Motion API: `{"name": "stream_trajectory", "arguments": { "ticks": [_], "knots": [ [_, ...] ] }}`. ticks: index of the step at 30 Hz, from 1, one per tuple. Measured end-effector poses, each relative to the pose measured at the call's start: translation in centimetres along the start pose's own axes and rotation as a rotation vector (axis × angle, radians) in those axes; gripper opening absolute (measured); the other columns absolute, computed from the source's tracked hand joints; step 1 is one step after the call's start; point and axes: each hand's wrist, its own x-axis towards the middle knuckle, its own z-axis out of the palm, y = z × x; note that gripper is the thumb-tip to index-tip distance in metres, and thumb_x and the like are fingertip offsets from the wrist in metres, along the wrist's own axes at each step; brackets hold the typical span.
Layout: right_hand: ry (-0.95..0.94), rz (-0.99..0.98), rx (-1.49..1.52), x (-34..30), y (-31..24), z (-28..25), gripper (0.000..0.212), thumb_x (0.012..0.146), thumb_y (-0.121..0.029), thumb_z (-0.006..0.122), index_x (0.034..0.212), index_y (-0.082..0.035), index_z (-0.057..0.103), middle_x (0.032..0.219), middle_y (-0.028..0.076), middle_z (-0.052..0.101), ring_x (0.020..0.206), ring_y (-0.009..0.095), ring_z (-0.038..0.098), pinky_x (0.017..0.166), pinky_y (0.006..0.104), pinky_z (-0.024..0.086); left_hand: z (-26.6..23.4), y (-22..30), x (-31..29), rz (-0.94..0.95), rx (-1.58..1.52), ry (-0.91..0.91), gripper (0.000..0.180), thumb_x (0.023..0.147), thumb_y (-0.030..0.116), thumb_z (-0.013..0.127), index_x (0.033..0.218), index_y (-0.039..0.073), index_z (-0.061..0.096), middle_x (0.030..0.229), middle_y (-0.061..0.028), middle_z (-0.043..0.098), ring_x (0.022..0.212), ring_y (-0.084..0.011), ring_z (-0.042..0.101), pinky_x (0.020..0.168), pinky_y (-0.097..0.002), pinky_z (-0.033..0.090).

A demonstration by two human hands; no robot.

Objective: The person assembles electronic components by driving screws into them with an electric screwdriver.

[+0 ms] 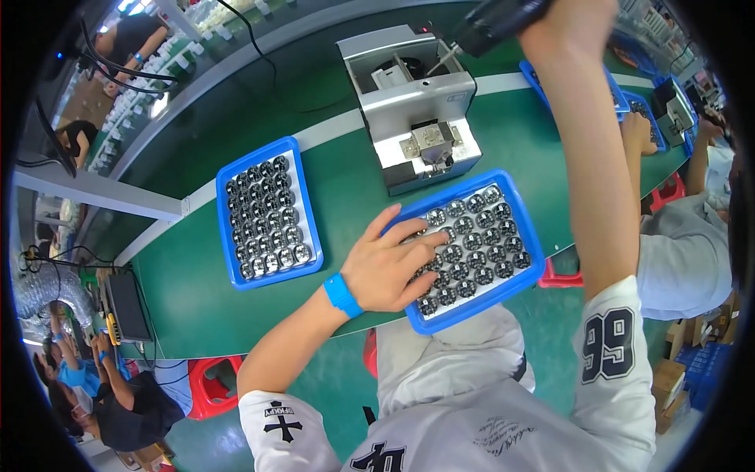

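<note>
Near the table's front edge stands a blue tray [525, 293] with rows of round, shiny, dark metal parts [476, 259] on a white liner. My left hand [387, 269], a blue band at its wrist, lies over the tray's left side with its fingers spread. Its fingertips are among the parts, some of which it hides; I cannot tell whether it touches one. High at the upper right, my right hand [570, 31] is closed round a black power screwdriver [499, 23], slightly blurred. The bit slants down to the left, near the top of a silver bench machine [417, 102].
A second blue tray [316, 228] of similar parts stands left on the green table [185, 307]. More blue trays [621, 98] lie at the far right, beside a co-worker's arm [638, 134]. Red stools [212, 385] stand below the table; a black cable [255, 39] runs behind it.
</note>
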Motion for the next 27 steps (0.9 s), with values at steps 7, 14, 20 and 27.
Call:
{"name": "stream_trajectory", "arguments": {
  "ticks": [7, 14, 20, 27],
  "knots": [
    [-0.012, -0.436, -0.493, -1.1, 1.5, 2.1, 0.015, 0.089, -0.019, 0.065, 0.087, -0.005, 0.061, 0.068, 0.004, 0.054, 0.055, 0.019, 0.054, 0.058, 0.0367, 0.047, -0.3, -0.1, -0.4, -0.016, -0.022, 0.015, 0.018, 0.086, 0.026, 0.073, 0.093, 0.01, 0.065, 0.126, -0.0019, 0.07, 0.123, -0.0273, 0.059, 0.118, -0.0559, 0.034],
    [-0.122, -0.041, -0.678, -5.5, 5.1, 2.7, 0.017, 0.083, -0.001, 0.067, 0.098, 0.006, 0.061, 0.065, 0.011, 0.061, 0.05, 0.02, 0.059, 0.051, 0.0325, 0.049, -0.3, -0.2, -0.4, -0.026, -0.014, 0.017, 0.019, 0.085, 0.026, 0.073, 0.092, 0.01, 0.065, 0.126, -0.0017, 0.071, 0.123, -0.0268, 0.059, 0.117, -0.0564, 0.034],
    [-0.15, -0.002, -0.701, -5.6, 6.4, 1.8, 0.01, 0.083, 0.003, 0.066, 0.092, 0.004, 0.062, 0.064, 0.009, 0.061, 0.05, 0.017, 0.059, 0.05, 0.0304, 0.048, -0.1, -0.2, -0.2, -0.025, -0.037, 0.036, 0.018, 0.085, 0.026, 0.073, 0.093, 0.012, 0.065, 0.126, -0.0016, 0.071, 0.123, -0.0263, 0.06, 0.117, -0.0556, 0.035],
    [-0.158, 0.042, -0.823, -6.9, 6.8, 1.7, 0.006, 0.082, 0.004, 0.067, 0.085, 0.002, 0.062, 0.064, 0.005, 0.061, 0.05, 0.013, 0.057, 0.05, 0.0288, 0.046, 0.2, -0.5, -0.3, -0.019, -0.038, 0.018, 0.022, 0.085, 0.026, 0.075, 0.094, 0.013, 0.058, 0.133, -0.0001, 0.07, 0.125, -0.0281, 0.059, 0.118, -0.0564, 0.031]
  ]
}}
